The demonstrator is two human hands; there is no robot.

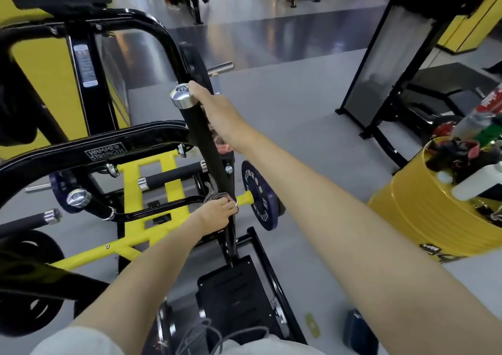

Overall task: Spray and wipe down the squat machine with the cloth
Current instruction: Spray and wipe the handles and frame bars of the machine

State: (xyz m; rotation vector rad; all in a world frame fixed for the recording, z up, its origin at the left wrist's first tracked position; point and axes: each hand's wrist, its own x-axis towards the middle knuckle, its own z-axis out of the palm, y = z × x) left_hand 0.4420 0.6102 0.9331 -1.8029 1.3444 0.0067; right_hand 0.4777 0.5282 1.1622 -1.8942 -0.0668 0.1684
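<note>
Squat machine [106,151]: blk/yellow, chrome-capped handle [201,126], speckled gray cloth [214,196]

Squat machine [103,151] fills left and centre. Its upright handle bar [202,143] stands mid-frame. Right hand [214,110] grips the bar just below the top cap. Left hand [217,215] is lower down, holding cloth [214,196] against the bar. Weight plate [258,200] sits on a peg just right of the bar. Footplate [233,292] is at the bar's base, nearest the camera. Drum [434,213] stands on the floor [312,143] well to the right, clutter on top. Slanted pad [388,64] is behind the drum.
</note>
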